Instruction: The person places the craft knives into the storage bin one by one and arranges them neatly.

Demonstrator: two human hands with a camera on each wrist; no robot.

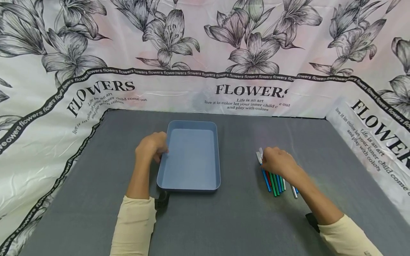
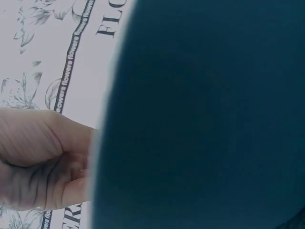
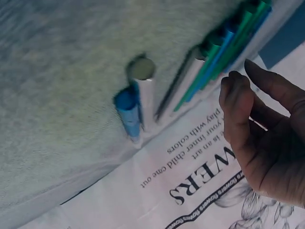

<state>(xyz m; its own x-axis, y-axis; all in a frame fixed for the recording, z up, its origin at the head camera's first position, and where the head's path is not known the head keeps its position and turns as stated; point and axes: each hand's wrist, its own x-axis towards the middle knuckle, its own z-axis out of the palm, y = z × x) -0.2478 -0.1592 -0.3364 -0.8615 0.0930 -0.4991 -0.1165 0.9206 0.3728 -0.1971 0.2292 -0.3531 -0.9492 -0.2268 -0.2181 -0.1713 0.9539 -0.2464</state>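
Stretching in from the near side, two cream sleeves lead to bare forearms, with a dark device at the left wrist and another partly showing at the right.

Ahead of the right sleeve, a bunch of slim pens lies on the grey counter, to the right of the tray and well apart from it. Green, blue, red and white barrels lie close together; a silver pen and a blue one lie side by side at the right of the bunch. Over the pens, the right hand hangs with its fingers loosely curved, and the right wrist view shows a gap between thumb and fingertips. Pale pen ends show just beyond its fingers.

The shallow blue tray sits left of the pens, its long sides running away from the person. At its left rim the left hand touches with bent fingers; the tips are hidden, so whether they pinch the rim I cannot tell.

Past the counter's far edge, a white cloth carries "FLOWERS" lettering, then a black lettered band, then grey line-drawn lilies.
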